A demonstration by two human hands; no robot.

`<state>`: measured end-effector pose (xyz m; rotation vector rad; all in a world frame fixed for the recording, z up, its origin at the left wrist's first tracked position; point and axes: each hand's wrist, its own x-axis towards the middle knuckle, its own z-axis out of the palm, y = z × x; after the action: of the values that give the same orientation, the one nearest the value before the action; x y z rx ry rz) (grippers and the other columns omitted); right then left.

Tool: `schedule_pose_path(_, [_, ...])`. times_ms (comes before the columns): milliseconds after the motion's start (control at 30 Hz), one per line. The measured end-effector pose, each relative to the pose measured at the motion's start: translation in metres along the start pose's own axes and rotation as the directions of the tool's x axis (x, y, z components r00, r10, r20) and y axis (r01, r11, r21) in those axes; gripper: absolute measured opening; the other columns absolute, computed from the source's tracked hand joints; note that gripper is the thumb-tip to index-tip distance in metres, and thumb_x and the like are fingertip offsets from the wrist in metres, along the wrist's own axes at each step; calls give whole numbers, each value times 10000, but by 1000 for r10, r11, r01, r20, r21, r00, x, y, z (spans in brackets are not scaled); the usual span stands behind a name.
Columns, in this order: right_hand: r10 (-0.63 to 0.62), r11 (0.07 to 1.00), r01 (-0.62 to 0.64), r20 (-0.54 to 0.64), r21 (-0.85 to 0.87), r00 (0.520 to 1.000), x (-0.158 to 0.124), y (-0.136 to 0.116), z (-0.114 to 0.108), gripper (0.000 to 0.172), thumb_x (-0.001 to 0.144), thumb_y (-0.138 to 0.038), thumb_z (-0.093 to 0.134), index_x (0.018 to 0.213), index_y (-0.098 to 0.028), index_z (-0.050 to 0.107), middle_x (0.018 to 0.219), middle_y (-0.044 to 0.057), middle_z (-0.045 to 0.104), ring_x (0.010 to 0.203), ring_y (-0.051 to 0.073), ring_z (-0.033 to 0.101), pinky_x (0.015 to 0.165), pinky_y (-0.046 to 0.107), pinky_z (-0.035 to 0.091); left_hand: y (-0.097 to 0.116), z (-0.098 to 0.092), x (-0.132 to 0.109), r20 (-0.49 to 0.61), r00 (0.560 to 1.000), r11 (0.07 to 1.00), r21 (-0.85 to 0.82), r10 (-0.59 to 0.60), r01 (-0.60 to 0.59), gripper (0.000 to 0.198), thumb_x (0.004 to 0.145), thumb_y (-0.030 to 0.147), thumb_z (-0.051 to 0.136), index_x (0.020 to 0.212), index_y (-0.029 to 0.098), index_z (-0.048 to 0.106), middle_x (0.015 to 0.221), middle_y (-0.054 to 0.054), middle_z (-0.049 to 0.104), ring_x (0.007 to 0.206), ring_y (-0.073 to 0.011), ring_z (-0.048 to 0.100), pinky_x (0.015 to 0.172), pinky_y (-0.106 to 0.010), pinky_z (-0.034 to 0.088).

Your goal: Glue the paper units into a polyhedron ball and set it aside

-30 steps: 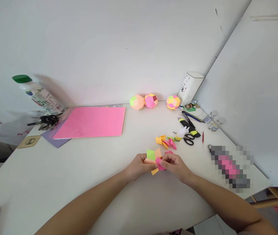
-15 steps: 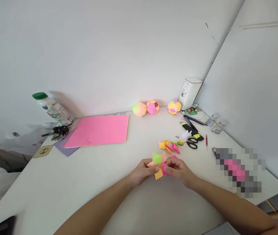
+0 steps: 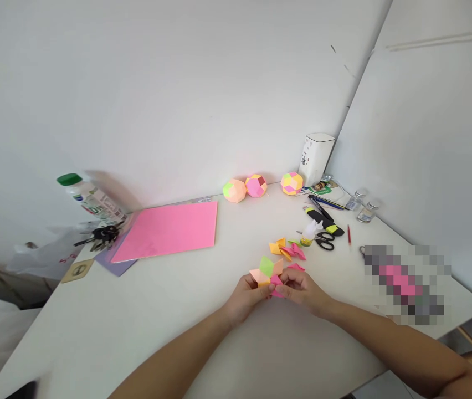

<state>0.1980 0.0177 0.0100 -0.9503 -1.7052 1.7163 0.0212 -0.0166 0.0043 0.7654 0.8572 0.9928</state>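
Note:
Both my hands meet just above the white table (image 3: 144, 316), closed on a small folded paper piece (image 3: 267, 271) of green, orange and pink facets. My left hand (image 3: 247, 295) pinches its left and lower side. My right hand (image 3: 301, 289) grips the pink part on the right. Just beyond them lie several loose folded paper units (image 3: 288, 249) in orange, pink and green. Three finished paper balls (image 3: 256, 186) stand against the back wall.
A pink sheet (image 3: 172, 229) lies on a purple one at mid-left, with keys (image 3: 98, 235) and a green-capped bottle (image 3: 88, 198) beside it. Scissors (image 3: 324, 240), a glue bottle (image 3: 309, 231), pens, two small vials (image 3: 363, 206) and a white box (image 3: 316, 158) crowd the right back corner.
My view has shifted, so everything sits a little lower and further right in the picture. My hands have turned the paper piece slightly; its orange lower tip is now hidden behind my fingers.

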Motion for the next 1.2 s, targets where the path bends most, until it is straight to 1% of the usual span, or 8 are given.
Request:
schedule_pose_path(133, [-315, 897, 255, -118, -361, 942, 2, -14, -11, 219, 837, -359, 555, 690, -197, 568, 689, 28, 535, 670, 163, 482, 644, 314, 401, 2, -4, 2, 5, 1000, 998, -60, -6, 6, 236, 648, 322, 767, 701, 128, 644, 647, -6, 553, 606, -100, 458, 620, -251, 357])
schedule_pose_path(233, [-536, 787, 238, -439, -569, 722, 12, -14, -33, 124, 818, -327, 575, 788, -208, 561, 781, 50, 548, 731, 185, 505, 725, 355, 432, 4, -6, 3, 20, 1000, 994, -104, -14, 16, 218, 650, 297, 765, 682, 126, 634, 644, -4, 545, 598, -94, 457, 615, -247, 359])
schedule_pose_path(333, [-499, 832, 67, -690, -551, 524, 27, -4, -58, 284, 769, -385, 605, 966, -205, 506, 968, 72, 531, 815, 198, 530, 762, 380, 467, 5, -7, 4, 38, 999, 990, -135, -28, 33, 218, 640, 293, 768, 690, 124, 638, 660, -12, 557, 618, -105, 479, 625, -258, 369])
schedule_pose_path(367, [-487, 829, 11, -713, -559, 505, 32, 0, -65, 371, 737, -403, 627, 1015, -196, 495, 1031, 90, 524, 880, 219, 530, 792, 401, 467, 5, -7, 4, 38, 999, 989, -142, -26, 32, 224, 631, 294, 772, 693, 123, 642, 661, -15, 562, 622, -110, 486, 628, -263, 373])
schedule_pose_path(533, [-465, 734, -138, -640, -665, 611, 48, 21, -83, 576, 693, -398, 643, 1177, -153, 449, 1180, 160, 490, 1134, 310, 447, 938, 492, 397, 3, -9, 5, 20, 1000, 988, -152, -7, 10, 236, 601, 282, 789, 711, 122, 654, 666, -23, 582, 629, -125, 511, 642, -282, 389])
schedule_pose_path(733, [-481, 662, -132, -554, -737, 680, 55, 28, -93, 347, 704, -357, 617, 981, -163, 541, 1012, 131, 551, 1058, 333, 483, 894, 540, 414, 2, -11, 5, 65, 998, 990, -138, 0, 9, 229, 628, 287, 777, 750, 124, 673, 690, -32, 600, 627, -119, 515, 642, -281, 393])
schedule_pose_path(900, [-673, 605, 114, -430, -788, 602, 41, 8, -79, 312, 772, -301, 601, 1057, -195, 529, 1030, 101, 574, 968, 263, 553, 857, 453, 465, 2, -11, 4, 48, 999, 984, -176, 7, 1, 213, 651, 265, 769, 784, 126, 679, 734, -34, 614, 670, -116, 526, 677, -264, 393])
schedule_pose_path(1200, [-647, 454, 535, 149, -713, 748, 6, -18, -32, 418, 742, -185, 575, 1141, -200, 449, 907, 77, 617, 758, 198, 596, 653, 324, 500, 4, -11, 6, 9, 999, 961, -274, 39, -35, 134, 697, 227, 725, 778, 130, 680, 715, -44, 636, 695, -144, 561, 705, -280, 409])
